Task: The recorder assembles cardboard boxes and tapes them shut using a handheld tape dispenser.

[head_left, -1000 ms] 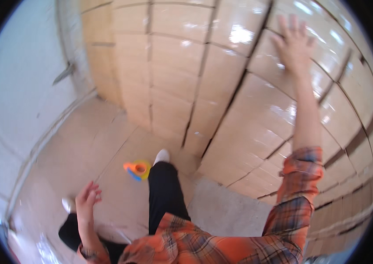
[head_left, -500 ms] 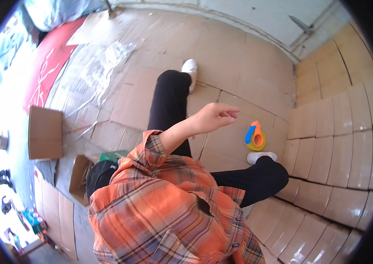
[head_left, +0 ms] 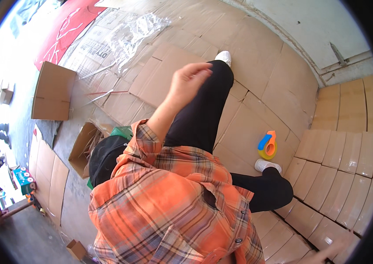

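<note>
Head view, left hand point(head_left: 189, 80) empty, fingers loosely curled, tape dispenser point(head_left: 267, 145) on cardboard floor point(head_left: 257, 57), long axis approx. upright in frame, right hand point(head_left: 323, 256) fingers unclear

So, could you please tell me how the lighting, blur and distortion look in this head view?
Head view: daylight blows out the far left edge; the clear plastic sheet glints; the raised left hand is slightly motion-blurred; fisheye bends the stacked cardboard boxes near the dark rim.

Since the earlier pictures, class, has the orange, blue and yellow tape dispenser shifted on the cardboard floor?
Cannot tell. The camera swung, but the orange, blue and yellow tape dispenser lies beside the white shoe near the stacked brown cardboard boxes, as before.
</note>
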Action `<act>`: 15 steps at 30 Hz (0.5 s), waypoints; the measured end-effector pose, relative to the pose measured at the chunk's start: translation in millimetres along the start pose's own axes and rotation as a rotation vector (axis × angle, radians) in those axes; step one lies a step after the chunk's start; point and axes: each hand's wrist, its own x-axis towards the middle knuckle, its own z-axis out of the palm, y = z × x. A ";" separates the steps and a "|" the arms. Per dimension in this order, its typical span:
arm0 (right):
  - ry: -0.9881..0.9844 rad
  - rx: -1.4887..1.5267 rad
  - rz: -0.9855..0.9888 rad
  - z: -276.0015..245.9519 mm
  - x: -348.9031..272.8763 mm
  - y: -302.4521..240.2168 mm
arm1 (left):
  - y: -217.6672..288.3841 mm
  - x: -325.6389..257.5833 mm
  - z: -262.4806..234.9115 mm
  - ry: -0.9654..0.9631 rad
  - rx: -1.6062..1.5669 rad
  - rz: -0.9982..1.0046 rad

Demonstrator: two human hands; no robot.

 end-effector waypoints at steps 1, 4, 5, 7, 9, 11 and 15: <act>-0.451 -0.379 0.366 26.0 29.5 -90.0 | -17.9 2.0 -26.9 0.105 0.062 -0.065; -0.190 0.182 0.040 106.7 -36.2 -120.1 | -94.1 6.5 -78.4 0.402 -0.065 -0.399; -0.123 -0.018 -0.019 146.0 -54.9 -142.8 | -128.3 1.9 -97.4 0.496 -0.069 -0.519; -0.487 0.307 0.247 138.5 -54.2 -241.8 | -175.5 -20.1 -121.2 0.654 -0.066 -0.751; -0.494 0.325 0.234 156.9 -82.2 -240.0 | -228.1 -37.7 -135.5 0.699 -0.163 -0.929; -0.503 0.362 0.203 170.6 -96.5 -248.8 | -246.1 -57.9 -144.7 0.719 -0.155 -1.016; -0.576 0.331 0.396 167.9 -121.3 -246.5 | -276.2 -73.9 -145.8 0.777 -0.233 -1.088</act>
